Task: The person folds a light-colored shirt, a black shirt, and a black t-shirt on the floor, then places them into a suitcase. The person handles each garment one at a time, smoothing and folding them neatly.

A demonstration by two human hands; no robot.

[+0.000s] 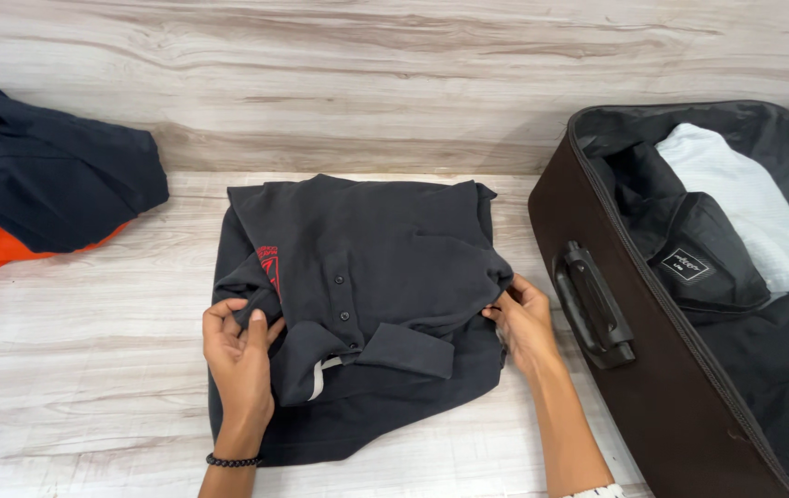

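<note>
A dark grey polo shirt (385, 249) with a red chest emblem and a buttoned placket lies folded on the pale wood-grain surface (81, 332), collar toward me. My left hand (240, 355) pinches the fabric at the shirt's left edge beside the emblem. My right hand (525, 321) grips the folded right edge of the same shirt. A bead bracelet circles my left wrist.
An open dark brown suitcase (634, 369) with a side handle stands at the right, holding a folded black garment (689, 258) and a white one (745, 212). A pile of navy and orange clothing (35, 184) lies at the far left. A wood-grain wall rises behind.
</note>
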